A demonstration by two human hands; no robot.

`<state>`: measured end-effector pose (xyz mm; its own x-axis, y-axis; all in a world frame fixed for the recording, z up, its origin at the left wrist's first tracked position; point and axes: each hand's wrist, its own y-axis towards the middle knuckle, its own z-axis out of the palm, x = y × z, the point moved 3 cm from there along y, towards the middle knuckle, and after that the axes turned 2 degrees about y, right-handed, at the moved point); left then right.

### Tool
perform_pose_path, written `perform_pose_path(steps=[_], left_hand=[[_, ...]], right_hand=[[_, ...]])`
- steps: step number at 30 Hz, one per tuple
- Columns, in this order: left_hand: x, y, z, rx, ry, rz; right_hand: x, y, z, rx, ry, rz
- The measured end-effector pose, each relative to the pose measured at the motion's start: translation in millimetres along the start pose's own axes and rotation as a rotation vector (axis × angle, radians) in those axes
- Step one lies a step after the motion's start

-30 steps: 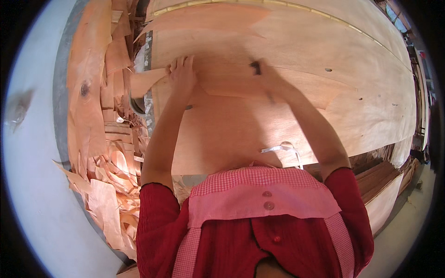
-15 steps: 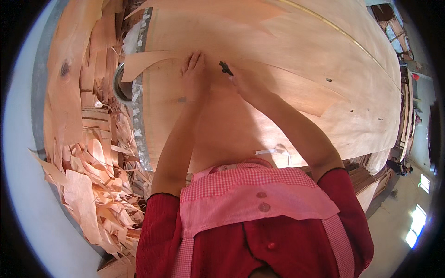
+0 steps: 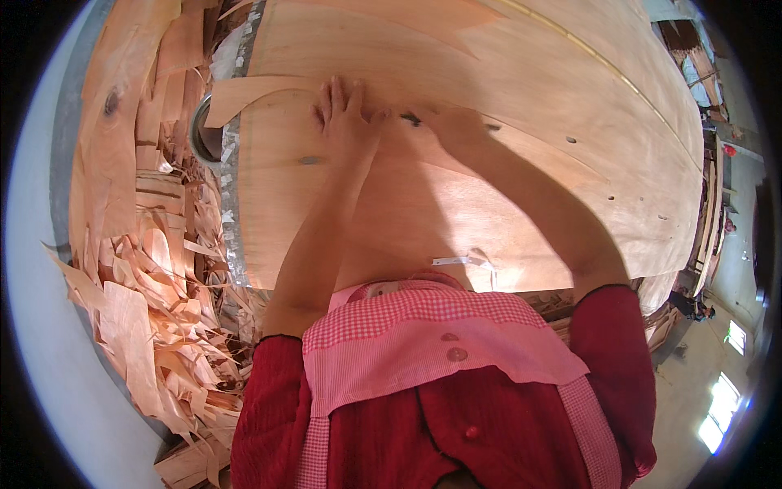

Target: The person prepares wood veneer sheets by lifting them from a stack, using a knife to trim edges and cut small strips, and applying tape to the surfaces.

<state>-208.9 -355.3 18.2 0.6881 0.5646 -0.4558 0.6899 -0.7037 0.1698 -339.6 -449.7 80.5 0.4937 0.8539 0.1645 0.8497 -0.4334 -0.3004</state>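
Head view: left hand [image 3: 346,118] presses flat, fingers spread, on the veneer sheet [image 3: 423,204] near the bench's far edge; right hand [image 3: 456,130] grips a small dark tool [image 3: 411,120], likely trimming; next, steady cutting

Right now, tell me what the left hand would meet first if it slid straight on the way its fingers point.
The left hand lies flat, fingers pointing away across the veneer sheet. Only more bare veneer seems to lie ahead, though depth is unclear.

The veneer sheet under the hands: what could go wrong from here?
1. The right hand holds a small dark tool close to the left hand's fingers; a slip might cut them.
2. The veneer is thin, with holes, so it may tear.
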Motion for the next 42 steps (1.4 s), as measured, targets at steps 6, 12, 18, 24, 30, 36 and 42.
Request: perform_pose_path(steps=[6,12,18,24,30,36,42], left_hand=[[-5.3,2.0,-4.3,0.088,-0.001,-0.026],[-11.0,2.2,-13.7,0.038,-0.168,-0.128],[-10.6,1.6,-10.9,0.066,-0.164,-0.154],[-7.9,3.2,-11.7,0.078,-0.106,-0.116],[-12.3,2.1,-8.7,0.067,-0.043,-0.053],[-12.7,4.1,-8.7,0.07,-0.078,-0.102],[-23.1,6.8,2.9,-0.022,0.223,0.312]], right_hand=[[-94.3,-18.0,-16.5,-0.041,0.153,-0.119],[-15.6,68.5,8.2,-0.06,0.238,-0.245],[34.4,92.9,-13.6,-0.033,0.298,-0.322],[12.4,61.1,-19.1,0.02,-0.001,-0.157],[-10.4,32.9,-0.1,-0.142,0.108,-0.036],[-36.2,-48.6,23.6,-0.097,0.087,0.323],[-79.7,-74.5,15.9,-0.199,0.228,0.628]])
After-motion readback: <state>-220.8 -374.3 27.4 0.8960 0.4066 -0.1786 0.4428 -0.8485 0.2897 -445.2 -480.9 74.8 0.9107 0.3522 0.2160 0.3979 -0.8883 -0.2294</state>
